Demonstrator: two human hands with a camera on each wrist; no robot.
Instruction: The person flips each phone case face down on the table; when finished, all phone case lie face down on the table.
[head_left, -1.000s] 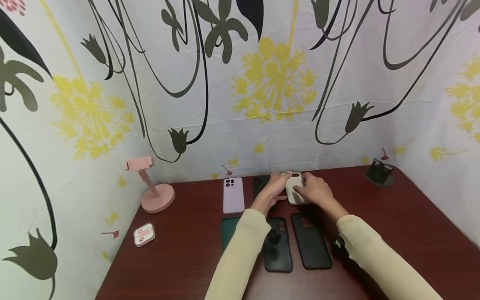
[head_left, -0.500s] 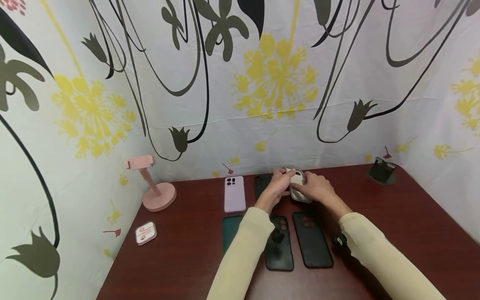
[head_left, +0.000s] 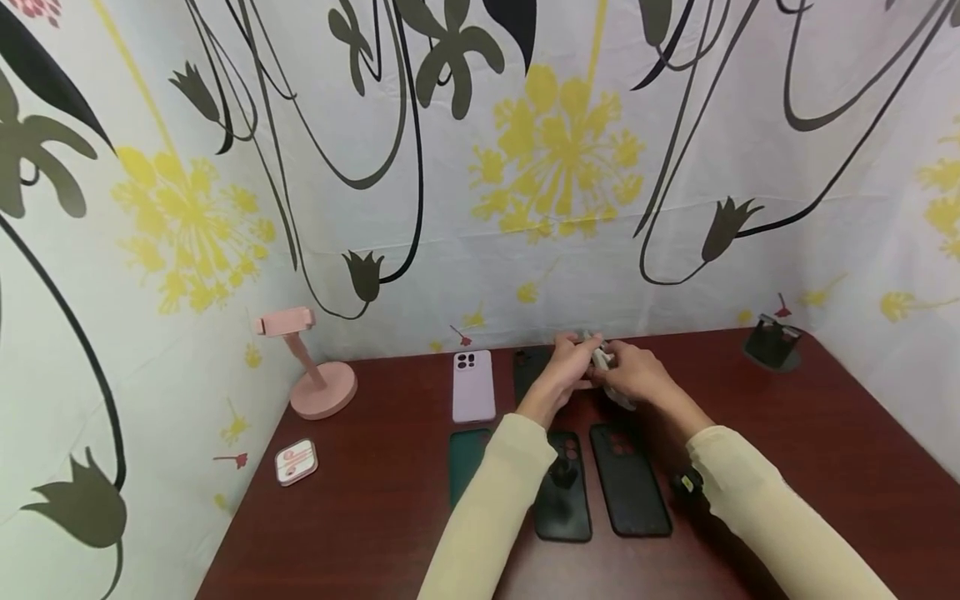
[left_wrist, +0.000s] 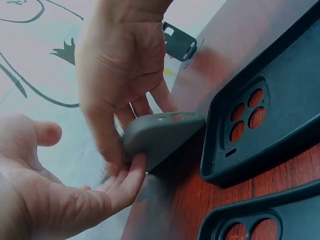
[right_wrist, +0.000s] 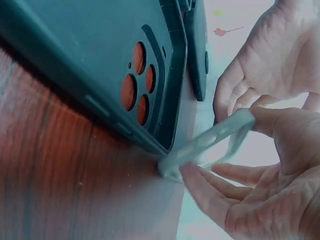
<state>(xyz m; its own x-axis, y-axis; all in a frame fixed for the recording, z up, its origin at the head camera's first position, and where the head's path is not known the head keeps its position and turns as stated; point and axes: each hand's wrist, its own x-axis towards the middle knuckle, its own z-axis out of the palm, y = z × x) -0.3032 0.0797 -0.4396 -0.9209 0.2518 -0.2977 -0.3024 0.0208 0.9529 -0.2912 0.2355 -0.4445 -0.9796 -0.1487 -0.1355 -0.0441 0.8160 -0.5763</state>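
Observation:
A pale grey-white phone case point(head_left: 602, 360) stands tilted on its edge at the back of the table, between both hands. My right hand point(head_left: 639, 372) pinches it between thumb and fingers; the right wrist view shows the case point(right_wrist: 197, 150) edge-on with its side cutouts. My left hand point(head_left: 561, 371) meets the case from the other side. In the left wrist view its fairly straight fingers touch the case point(left_wrist: 167, 137), while the thumb stands apart. Beside the hands lies a dark case point(head_left: 527, 367), partly covered by the left hand.
Nearby lie a lilac case point(head_left: 473, 396), a green case point(head_left: 467, 458) and two black cases point(head_left: 564, 508) point(head_left: 632, 492). A pink phone stand point(head_left: 324, 392) and a small white-and-pink square item point(head_left: 296, 462) are at left. A dark stand point(head_left: 772, 343) is at back right, before the patterned cloth point(head_left: 420, 208).
The white case, lying flat a second ago, has been lifted and turned up onto its edge by the hands. The whole view has shifted slightly; the other cases stay put.

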